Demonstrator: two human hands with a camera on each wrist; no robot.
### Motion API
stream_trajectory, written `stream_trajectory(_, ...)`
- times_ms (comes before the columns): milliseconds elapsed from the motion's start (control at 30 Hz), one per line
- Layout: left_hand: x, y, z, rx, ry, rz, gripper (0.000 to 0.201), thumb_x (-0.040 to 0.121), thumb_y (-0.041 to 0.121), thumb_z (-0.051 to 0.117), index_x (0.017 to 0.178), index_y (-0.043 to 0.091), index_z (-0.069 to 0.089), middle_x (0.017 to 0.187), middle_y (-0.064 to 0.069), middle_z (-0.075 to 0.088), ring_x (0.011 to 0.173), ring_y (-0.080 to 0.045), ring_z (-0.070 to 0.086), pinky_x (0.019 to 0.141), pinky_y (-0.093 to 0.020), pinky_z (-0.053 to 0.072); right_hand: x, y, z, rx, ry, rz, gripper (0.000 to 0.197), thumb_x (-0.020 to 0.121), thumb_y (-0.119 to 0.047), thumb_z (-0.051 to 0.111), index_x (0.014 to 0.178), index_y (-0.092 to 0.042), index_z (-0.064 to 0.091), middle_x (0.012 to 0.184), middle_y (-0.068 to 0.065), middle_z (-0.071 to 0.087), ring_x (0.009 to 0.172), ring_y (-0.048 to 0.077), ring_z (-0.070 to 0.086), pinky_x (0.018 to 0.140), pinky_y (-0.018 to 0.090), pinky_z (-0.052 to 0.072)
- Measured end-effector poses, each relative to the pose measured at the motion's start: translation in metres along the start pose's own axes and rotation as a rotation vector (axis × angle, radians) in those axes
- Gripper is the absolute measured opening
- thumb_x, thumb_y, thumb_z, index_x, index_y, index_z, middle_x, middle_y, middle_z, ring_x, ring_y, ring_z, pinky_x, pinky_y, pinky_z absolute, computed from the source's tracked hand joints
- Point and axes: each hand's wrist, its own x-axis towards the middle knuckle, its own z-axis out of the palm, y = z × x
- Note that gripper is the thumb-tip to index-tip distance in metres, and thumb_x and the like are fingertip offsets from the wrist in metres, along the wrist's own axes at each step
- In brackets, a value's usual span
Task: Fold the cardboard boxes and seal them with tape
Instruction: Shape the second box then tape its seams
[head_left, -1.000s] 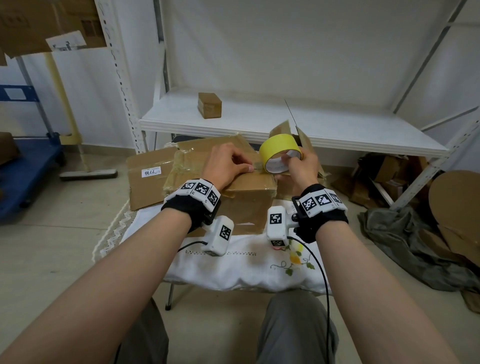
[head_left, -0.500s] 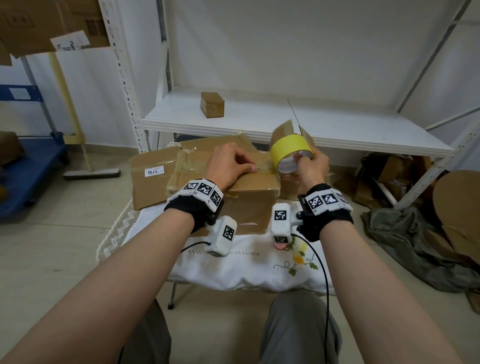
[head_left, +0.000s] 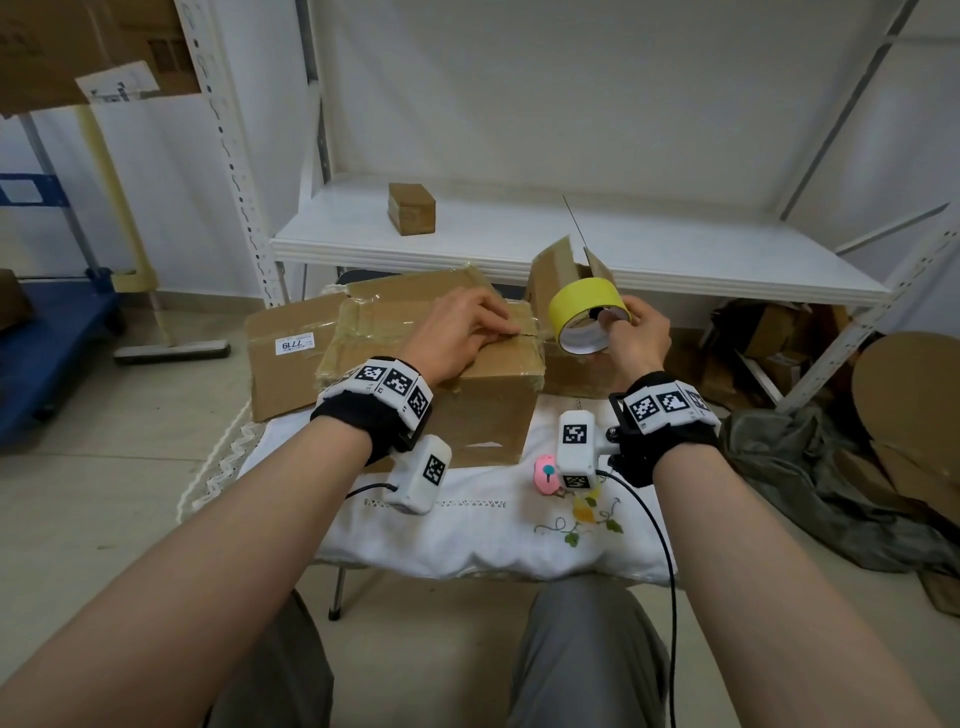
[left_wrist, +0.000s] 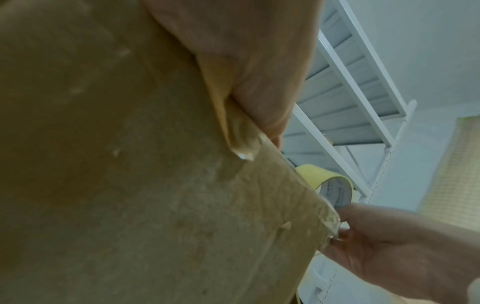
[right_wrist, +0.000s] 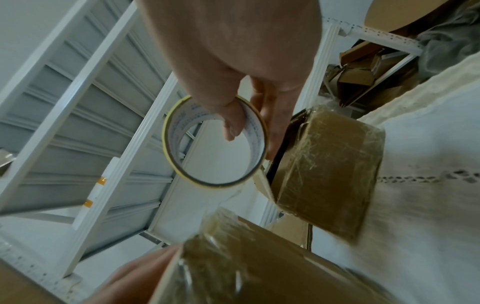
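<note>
A closed cardboard box (head_left: 483, 410) wrapped in clear tape stands on the white-clothed table (head_left: 467, 525). My left hand (head_left: 462, 332) lies on its top and presses fingers along the top seam near the right edge. The left wrist view shows the left hand (left_wrist: 259, 82) pushing on the box (left_wrist: 130, 164) at its edge. My right hand (head_left: 634, 332) holds a yellow tape roll (head_left: 582, 306) in the air just right of the box, thumb inside the core. In the right wrist view the roll (right_wrist: 176, 144) hangs above the box (right_wrist: 259, 267), and a thin clear film runs down to it.
A flattened carton with a white label (head_left: 291, 358) leans behind the box at left. A small open box (head_left: 561, 270) stands behind the roll. One small sealed box (head_left: 411, 208) sits on the white shelf (head_left: 675, 249). A pink object (head_left: 545, 473) lies on the cloth.
My right hand has carried the tape roll a little to the right, away from the box corner. The left hand has stayed pressed on the box top.
</note>
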Motion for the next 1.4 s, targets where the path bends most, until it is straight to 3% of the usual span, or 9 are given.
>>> stream_trajectory(167,-0.002,0.001,0.000,0.018,-0.086,0.040,0.034,0.097,0.008,0.058,0.127,0.023,0.067,0.136,0.007,0.062,0.131,-0.016,0.053,0.117,-0.036,0.034,0.003,0.012,-0.002,-0.063,-0.029,-0.006,0.037,0.097,0.007,0.054,0.127,-0.008,0.066,0.131,0.016,0.061,0.098,0.024,0.055,0.035,0.006,0.038)
stream_trajectory(367,-0.004,-0.001,0.000,0.052,-0.145,0.076,0.043,0.095,0.010,0.053,0.133,0.026,0.063,0.142,0.011,0.055,0.134,-0.009,0.049,0.112,-0.018,0.025,-0.002,0.028,0.000,-0.187,-0.023,-0.086,0.039,0.094,0.009,0.054,0.125,-0.012,0.065,0.122,0.013,0.060,0.098,0.034,0.063,0.048,0.032,0.055)
stream_trajectory(433,-0.003,-0.002,0.001,0.045,-0.146,0.067,0.042,0.095,0.012,0.054,0.133,0.026,0.063,0.142,0.012,0.056,0.134,-0.007,0.049,0.110,-0.015,0.024,-0.002,0.032,0.000,-0.229,-0.038,-0.088,0.042,0.095,0.009,0.054,0.132,-0.010,0.061,0.122,0.010,0.058,0.095,0.029,0.060,0.045,0.026,0.053)
stream_trajectory(633,-0.002,-0.001,0.002,0.023,-0.132,0.029,0.032,0.097,0.028,0.054,0.125,0.027,0.070,0.138,0.013,0.060,0.126,-0.009,0.055,0.108,-0.029,0.042,-0.001,0.045,-0.004,-0.274,-0.070,-0.049,0.040,0.091,0.011,0.056,0.125,-0.007,0.061,0.124,0.016,0.055,0.094,0.032,0.057,0.062,0.041,0.057)
stream_trajectory(733,0.005,0.005,0.004,0.072,-0.141,-0.004,0.044,0.087,0.059,0.049,0.104,0.025,0.071,0.119,0.008,0.066,0.106,-0.015,0.059,0.094,-0.040,0.050,0.000,0.049,-0.006,-0.247,-0.101,-0.011,0.038,0.091,0.012,0.057,0.124,-0.006,0.060,0.122,0.014,0.054,0.092,0.033,0.058,0.044,0.032,0.055)
stream_trajectory(867,0.023,0.020,0.010,0.160,-0.181,-0.009,0.069,0.062,0.087,0.053,0.091,0.024,0.055,0.099,0.006,0.053,0.089,-0.016,0.051,0.080,-0.039,0.048,0.009,0.056,-0.008,-0.252,-0.108,0.025,0.039,0.089,0.012,0.060,0.122,-0.009,0.061,0.126,0.015,0.058,0.098,0.036,0.064,0.043,0.032,0.056)
stream_trajectory(1000,0.025,0.016,0.023,0.044,-0.195,0.019,0.073,0.060,0.081,0.063,0.108,0.027,0.053,0.113,0.007,0.054,0.102,-0.015,0.054,0.089,-0.041,0.050,0.013,0.062,-0.018,-0.258,-0.224,0.123,0.038,0.087,0.011,0.065,0.122,-0.004,0.058,0.115,0.017,0.065,0.087,0.030,0.069,0.061,0.037,0.061)
stream_trajectory(1200,0.023,0.013,0.024,0.033,-0.202,0.017,0.069,0.063,0.081,0.058,0.108,0.028,0.058,0.118,0.006,0.052,0.106,-0.015,0.052,0.092,-0.041,0.049,0.001,0.072,-0.041,-0.536,-0.441,0.305,0.032,0.087,-0.018,0.079,0.104,0.000,0.059,0.090,0.017,0.064,0.064,0.021,0.065,0.058,0.033,0.061)
stream_trajectory(1400,0.021,0.013,0.024,0.025,-0.194,-0.010,0.070,0.063,0.082,0.058,0.110,0.030,0.056,0.118,0.008,0.054,0.105,-0.014,0.054,0.091,-0.043,0.050,-0.012,0.087,-0.038,-0.809,-0.700,0.326,0.031,0.078,-0.004,0.085,0.102,-0.003,0.065,0.096,0.025,0.072,0.066,0.025,0.066,0.062,0.030,0.057)
